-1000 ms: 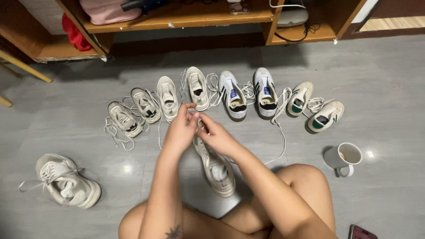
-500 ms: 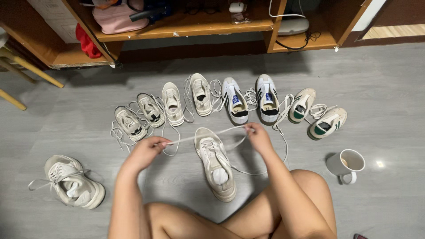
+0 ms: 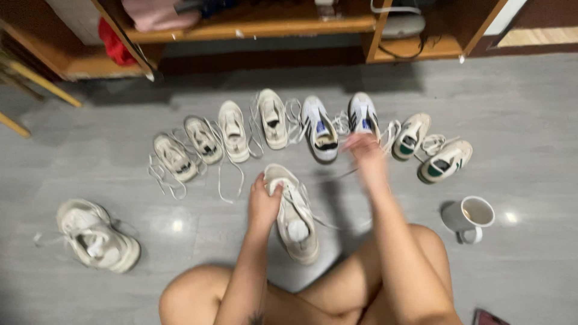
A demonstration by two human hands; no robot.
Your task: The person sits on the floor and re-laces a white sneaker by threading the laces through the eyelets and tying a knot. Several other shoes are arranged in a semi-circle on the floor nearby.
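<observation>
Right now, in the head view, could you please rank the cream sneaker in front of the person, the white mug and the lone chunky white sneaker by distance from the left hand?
1. Cream sneaker: touching the left hand.
2. Lone chunky white sneaker: far left.
3. White mug: far right.

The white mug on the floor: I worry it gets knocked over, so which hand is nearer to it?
The right hand. It is raised and blurred, up and to the left of the white mug. The left hand rests on the cream sneaker, farther left.

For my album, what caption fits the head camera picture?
Left hand grips the cream lace-up sneaker; blurred right hand lifts beside it.
</observation>
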